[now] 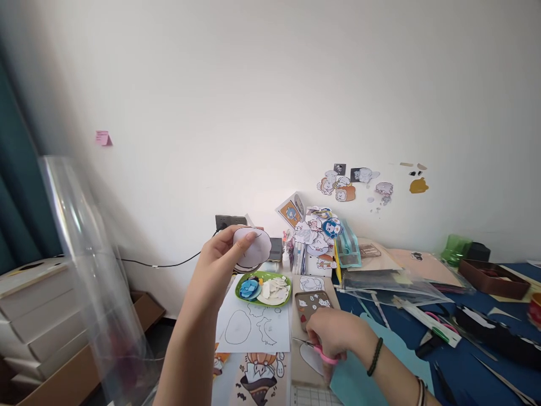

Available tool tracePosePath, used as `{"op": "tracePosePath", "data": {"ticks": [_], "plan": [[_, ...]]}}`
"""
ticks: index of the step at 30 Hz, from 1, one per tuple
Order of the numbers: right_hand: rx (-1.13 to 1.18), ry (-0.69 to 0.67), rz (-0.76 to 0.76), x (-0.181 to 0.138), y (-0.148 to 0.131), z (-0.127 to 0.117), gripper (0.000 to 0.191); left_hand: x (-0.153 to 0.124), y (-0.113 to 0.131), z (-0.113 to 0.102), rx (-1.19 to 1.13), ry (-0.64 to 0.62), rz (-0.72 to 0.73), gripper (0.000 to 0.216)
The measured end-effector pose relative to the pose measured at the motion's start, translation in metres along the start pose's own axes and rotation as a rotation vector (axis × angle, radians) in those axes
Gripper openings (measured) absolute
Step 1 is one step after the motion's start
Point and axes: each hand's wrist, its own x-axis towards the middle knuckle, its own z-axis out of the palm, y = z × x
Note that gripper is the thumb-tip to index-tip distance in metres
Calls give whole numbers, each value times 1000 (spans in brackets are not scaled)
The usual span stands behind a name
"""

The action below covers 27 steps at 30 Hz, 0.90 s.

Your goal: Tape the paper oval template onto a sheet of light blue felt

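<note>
White cutout, green tray of scraps

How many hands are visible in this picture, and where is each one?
2. The left hand is near the middle, holding a white cutout; the right hand is lower and further right, holding pink scissors.

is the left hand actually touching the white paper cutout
Touching. The head view shows the left hand gripping the white paper cutout, thumb pressed across its face.
</note>
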Motion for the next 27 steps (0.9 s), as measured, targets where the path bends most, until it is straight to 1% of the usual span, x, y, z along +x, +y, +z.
{"op": "tracePosePath", "data": {"ticks": [2,5,6,8,9,10,12,14,15,16,18,21,24,27], "plan": [[21,-22,13,-1,1,1,25,0,1,-1,4,8,-3,23],[82,-13,17,-2,3,3,28,-1,2,-2,17,8,1,24],[123,-3,10,-3,4,3,29,-1,3,-1,26,8,3,25],[219,78,-52,-6,5,1,29,-1,3,2,35,-3,-2,26],[276,152,-108,-8,4,-1,25,-1,3,5,28,-17,-9,27],[328,261,-173,-12,3,-5,20,-2,2,8,11,-44,-19,27],[437,526,-305,-23,-2,-15,11,-3,0,18,-53,-137,-47,24],[563,751,-417,-39,-10,-25,23,-6,-4,29,-136,-258,-85,21],[658,803,-478,-47,-14,-28,29,-7,-6,35,-174,-318,-106,20],[768,831,-533,-54,-18,-30,33,-9,-8,41,-207,-363,-122,19],[1004,833,-614,-64,-24,-31,37,-12,-10,51,-247,-415,-141,19],[1271,806,-670,-67,-30,-27,37,-15,-10,60,-272,-413,-147,21],[1403,786,-691,-59,-33,-23,46,-16,-10,64,-291,-389,-173,23],[1461,786,-695,-52,-33,-22,51,-15,-9,64,-277,-377,-192,25]]}}
